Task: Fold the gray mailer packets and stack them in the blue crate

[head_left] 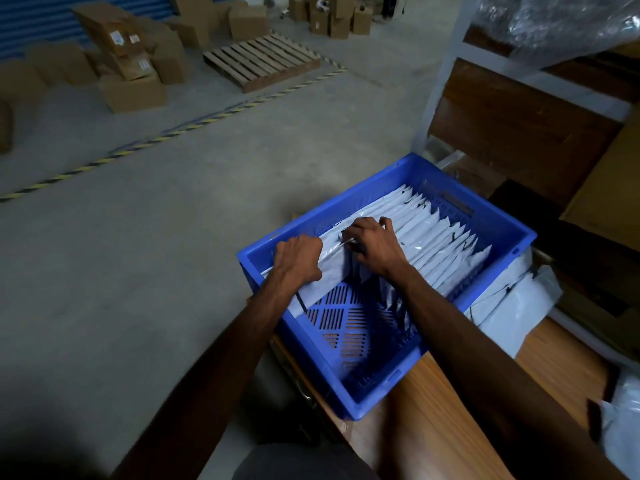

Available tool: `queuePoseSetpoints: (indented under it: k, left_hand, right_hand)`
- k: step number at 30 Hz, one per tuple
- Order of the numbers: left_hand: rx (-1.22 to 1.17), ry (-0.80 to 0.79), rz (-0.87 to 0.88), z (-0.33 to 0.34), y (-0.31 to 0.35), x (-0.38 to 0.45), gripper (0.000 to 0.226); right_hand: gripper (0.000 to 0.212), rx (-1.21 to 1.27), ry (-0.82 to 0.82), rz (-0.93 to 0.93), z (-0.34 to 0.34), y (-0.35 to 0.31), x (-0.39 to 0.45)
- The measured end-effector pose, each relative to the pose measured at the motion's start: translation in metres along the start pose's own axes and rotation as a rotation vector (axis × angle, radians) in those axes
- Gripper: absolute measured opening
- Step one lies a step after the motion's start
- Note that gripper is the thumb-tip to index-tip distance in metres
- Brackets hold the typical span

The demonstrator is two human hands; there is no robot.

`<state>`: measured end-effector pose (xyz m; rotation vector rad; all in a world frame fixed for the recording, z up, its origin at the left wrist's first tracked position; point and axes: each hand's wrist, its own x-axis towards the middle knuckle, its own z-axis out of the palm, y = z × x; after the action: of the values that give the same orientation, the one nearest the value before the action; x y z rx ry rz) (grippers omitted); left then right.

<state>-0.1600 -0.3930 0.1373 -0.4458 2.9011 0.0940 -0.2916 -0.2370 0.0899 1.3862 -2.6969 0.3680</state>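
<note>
A blue crate [491, 216] sits on a wooden table, its far half filled with a row of several folded gray mailer packets [436, 233] standing on edge. My left hand [299, 256] grips the left end of a folded gray packet [327, 271] at the crate's left wall. My right hand [372, 245] has its fingers curled over the top edge of the nearest packets in the row, just right of that one. The crate's slotted floor shows bare in its near half.
Unfolded gray mailers [509, 306] lie on the wooden table [450, 427] right of the crate. Shelving [519, 133] stands behind. Concrete floor to the left holds a pallet [259, 60] and cardboard boxes [131, 64].
</note>
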Motion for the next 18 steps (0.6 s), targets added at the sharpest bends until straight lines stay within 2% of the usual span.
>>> queuePoseSetpoints:
  k: [5, 9, 15, 18]
  left_hand:
    - [0.012, 0.002, -0.02, -0.001, 0.004, 0.002, 0.031]
    - [-0.119, 0.091, -0.007, 0.002, 0.002, 0.005, 0.026]
    - [-0.097, 0.056, -0.002, 0.003, 0.003, 0.009, 0.022]
    - [-0.192, 0.089, 0.011, 0.005, 0.003, 0.011, 0.016]
  right_hand:
    - [0.013, 0.017, -0.021, -0.022, 0.002, 0.0, 0.003]
    - [0.011, 0.067, 0.001, -0.003, 0.003, 0.003, 0.003]
    - [0.009, 0.084, -0.017, -0.006, 0.003, 0.003, 0.004]
    - [0.009, 0.104, -0.009, 0.007, 0.003, 0.003, 0.003]
